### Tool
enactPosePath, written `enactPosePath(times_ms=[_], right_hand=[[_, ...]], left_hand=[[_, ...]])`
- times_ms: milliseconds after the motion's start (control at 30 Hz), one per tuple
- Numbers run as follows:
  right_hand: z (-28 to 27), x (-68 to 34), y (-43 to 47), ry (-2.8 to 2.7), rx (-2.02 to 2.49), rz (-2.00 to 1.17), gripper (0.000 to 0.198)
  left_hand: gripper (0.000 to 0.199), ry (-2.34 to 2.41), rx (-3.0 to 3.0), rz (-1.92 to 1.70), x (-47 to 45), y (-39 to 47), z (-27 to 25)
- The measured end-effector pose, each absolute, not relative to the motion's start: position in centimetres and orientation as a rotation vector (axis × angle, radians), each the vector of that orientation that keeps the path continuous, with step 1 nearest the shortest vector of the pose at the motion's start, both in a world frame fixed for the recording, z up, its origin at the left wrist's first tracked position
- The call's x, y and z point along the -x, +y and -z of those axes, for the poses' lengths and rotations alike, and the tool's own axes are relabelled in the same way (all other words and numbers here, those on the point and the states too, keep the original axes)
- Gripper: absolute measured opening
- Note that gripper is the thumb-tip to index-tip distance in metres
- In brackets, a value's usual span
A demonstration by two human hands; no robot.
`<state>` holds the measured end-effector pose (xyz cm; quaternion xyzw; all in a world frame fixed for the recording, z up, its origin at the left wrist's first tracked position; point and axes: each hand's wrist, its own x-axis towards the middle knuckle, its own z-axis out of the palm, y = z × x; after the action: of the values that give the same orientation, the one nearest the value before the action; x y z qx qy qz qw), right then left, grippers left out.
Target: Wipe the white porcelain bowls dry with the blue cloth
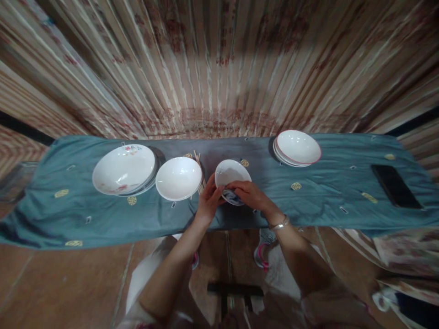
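A small white bowl [232, 170] is held just over the near middle of the cloth-covered table. My left hand [208, 199] grips its left rim, thumb on the inside and fingers around the outer wall. Inside the bowl, near the front, lies a crumpled bluish-grey cloth [232, 197]. My right hand [252, 194] is closed on that cloth and presses it against the inner wall; its fingertips are partly hidden. Just left of my left hand stands a white bowl [179, 177], with a bundle of wooden chopsticks [198, 160] beside it, partly covered.
A stack of large floral-patterned bowls [124, 170] stands at the left. Several red-rimmed bowls [299, 147] are stacked at the back right. A black phone [396, 186] lies near the right end of the green tablecloth [329, 192]. Behind the table hangs a pleated curtain [226, 77].
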<state>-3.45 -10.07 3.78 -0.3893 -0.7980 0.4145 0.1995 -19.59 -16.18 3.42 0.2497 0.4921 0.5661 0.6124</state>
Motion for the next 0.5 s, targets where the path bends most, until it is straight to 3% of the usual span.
enactPosePath(times_ms=[500], right_hand=[[-2.8,4.8,-10.6,-1.989,0.945,-1.231,0.048]], left_hand=[[0.081,1.121,-0.548,-1.327,19.7,-16.3,-2.9]])
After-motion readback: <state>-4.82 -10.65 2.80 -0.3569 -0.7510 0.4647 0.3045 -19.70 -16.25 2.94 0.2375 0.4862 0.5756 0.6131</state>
